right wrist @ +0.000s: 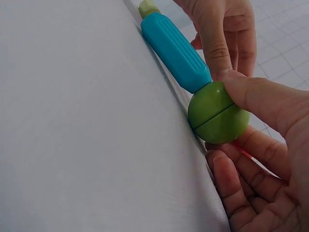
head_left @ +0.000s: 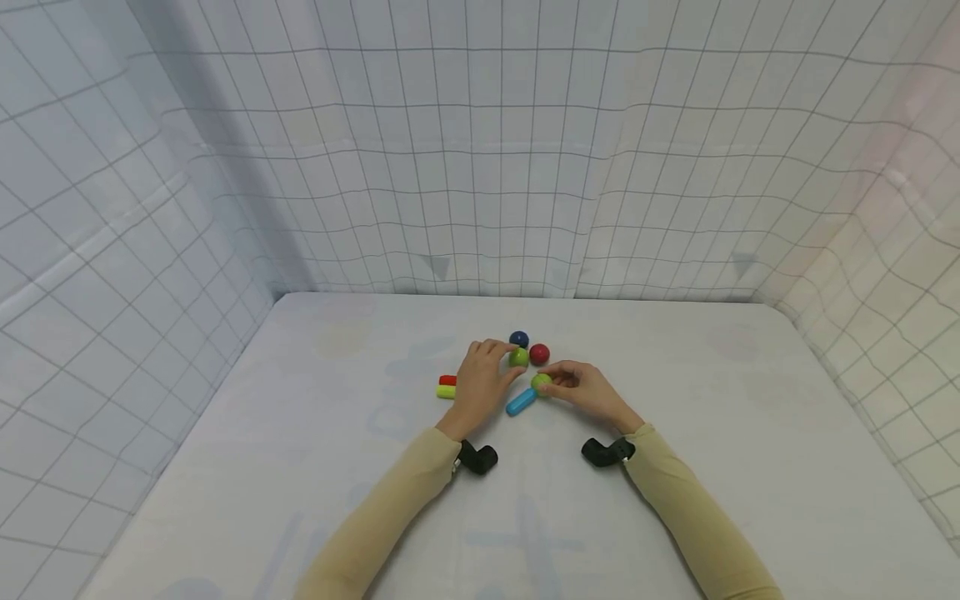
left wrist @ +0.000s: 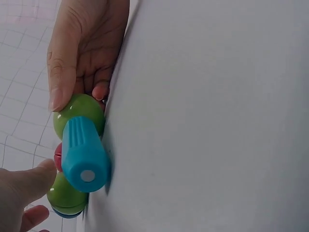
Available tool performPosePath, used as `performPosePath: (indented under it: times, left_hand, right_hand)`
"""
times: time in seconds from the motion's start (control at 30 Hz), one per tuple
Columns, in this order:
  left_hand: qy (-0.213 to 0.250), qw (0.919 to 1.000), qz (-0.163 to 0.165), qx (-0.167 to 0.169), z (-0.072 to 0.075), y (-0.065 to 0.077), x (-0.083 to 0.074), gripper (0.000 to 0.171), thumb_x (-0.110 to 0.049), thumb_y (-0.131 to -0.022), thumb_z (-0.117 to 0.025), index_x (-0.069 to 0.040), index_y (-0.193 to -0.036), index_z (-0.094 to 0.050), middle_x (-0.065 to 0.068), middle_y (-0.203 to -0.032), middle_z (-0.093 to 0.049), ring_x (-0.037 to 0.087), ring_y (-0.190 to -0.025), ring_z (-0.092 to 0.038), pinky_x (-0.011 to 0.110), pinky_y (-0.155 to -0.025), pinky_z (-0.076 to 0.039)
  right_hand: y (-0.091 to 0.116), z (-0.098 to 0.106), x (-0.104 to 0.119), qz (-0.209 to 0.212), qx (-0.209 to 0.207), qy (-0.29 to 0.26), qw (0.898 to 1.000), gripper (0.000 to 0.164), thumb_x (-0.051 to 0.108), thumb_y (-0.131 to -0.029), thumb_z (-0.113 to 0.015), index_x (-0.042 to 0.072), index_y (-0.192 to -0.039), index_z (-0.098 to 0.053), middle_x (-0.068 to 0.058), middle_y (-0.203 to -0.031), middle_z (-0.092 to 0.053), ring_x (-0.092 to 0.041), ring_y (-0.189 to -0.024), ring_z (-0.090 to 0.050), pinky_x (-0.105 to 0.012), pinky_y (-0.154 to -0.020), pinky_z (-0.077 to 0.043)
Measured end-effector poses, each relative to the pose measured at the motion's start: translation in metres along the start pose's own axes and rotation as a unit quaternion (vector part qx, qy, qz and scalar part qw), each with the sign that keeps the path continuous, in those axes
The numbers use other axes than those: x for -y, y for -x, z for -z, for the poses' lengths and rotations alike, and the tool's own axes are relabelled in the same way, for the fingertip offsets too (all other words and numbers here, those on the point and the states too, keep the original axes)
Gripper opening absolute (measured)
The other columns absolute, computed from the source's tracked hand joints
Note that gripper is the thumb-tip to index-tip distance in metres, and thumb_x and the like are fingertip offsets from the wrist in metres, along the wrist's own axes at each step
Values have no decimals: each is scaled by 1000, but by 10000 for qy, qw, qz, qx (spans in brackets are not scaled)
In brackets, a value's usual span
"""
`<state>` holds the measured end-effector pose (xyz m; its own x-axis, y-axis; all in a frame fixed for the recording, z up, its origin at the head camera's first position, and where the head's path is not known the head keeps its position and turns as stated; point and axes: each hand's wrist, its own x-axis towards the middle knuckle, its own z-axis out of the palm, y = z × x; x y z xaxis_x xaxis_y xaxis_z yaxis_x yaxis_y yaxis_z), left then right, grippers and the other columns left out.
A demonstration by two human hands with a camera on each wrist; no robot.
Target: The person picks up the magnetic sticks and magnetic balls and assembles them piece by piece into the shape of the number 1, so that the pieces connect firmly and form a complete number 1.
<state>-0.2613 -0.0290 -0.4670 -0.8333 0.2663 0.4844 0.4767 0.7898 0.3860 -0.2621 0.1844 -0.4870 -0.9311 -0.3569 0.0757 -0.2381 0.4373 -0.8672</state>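
Note:
Thumb and fingers of my right hand (head_left: 588, 390) pinch a green ball (head_left: 542, 383) with a seam around it. A ribbed light-blue stick (head_left: 521, 402) lies on the table, its far end against or very near this ball. My left hand (head_left: 480, 383) has its thumb and fingertips on either side of a second green ball (head_left: 518, 358); the left wrist view shows the thumb (left wrist: 36, 182) at that ball's edge. Just beyond, a red ball (head_left: 539, 354) and a dark-blue ball (head_left: 519, 338) sit close to it.
A red stick (head_left: 447, 380) and a yellow stick (head_left: 446, 392) lie side by side left of my left hand, partly hidden by it. The white table (head_left: 337, 467) is enclosed by white grid-patterned curtains (head_left: 480, 167). Black camera mounts (head_left: 480, 458) hang at both wrists.

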Motion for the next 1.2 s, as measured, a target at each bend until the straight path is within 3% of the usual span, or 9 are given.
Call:
performPosePath:
  times: [0.3, 0.6, 0.9, 1.2]
  left_hand:
    - [146, 9992, 205, 325, -5, -5, 1, 39, -27, -86, -72, -14, -122, -64, 8, -112, -58, 23, -97, -50, 32, -78, -47]
    - [277, 9979, 293, 510, -6, -7, 3, 37, -25, -85, -74, -13, -118, -64, 8, -113, -57, 23, -99, -50, 34, -79, -48]
    - [406, 9964, 448, 595, -7, -7, 4, 38, -27, -82, -77, -11, -113, -60, 8, -112, -56, 24, -102, -50, 37, -83, -47]
    - [492, 9965, 440, 504, -6, -7, 4, 38, -29, -80, -78, -11, -106, -58, 9, -104, -57, 24, -94, -51, 37, -76, -48]
  right_hand:
    - [1, 0, 2, 30, -16, -15, 10000, 40, 38, -82, -74, 12, -112, -68, 0, -93, -63, -17, -84, -58, -28, -74, -47]
    - [0, -2, 4, 61, -61, 103, 9999, 35, 28, -85, -74, 9, -113, -67, -1, -94, -63, -17, -84, -56, -28, -74, -46]
    - [14, 2, 44, 146, 22, 182, 9997, 31, 15, -88, -69, -2, -113, -65, -5, -93, -61, -21, -83, -56, -24, -71, -45]
    - [-1, -2, 3, 57, -103, 120, 9999, 34, 26, -85, -73, 7, -113, -67, -1, -93, -62, -17, -83, -56, -27, -72, -45]
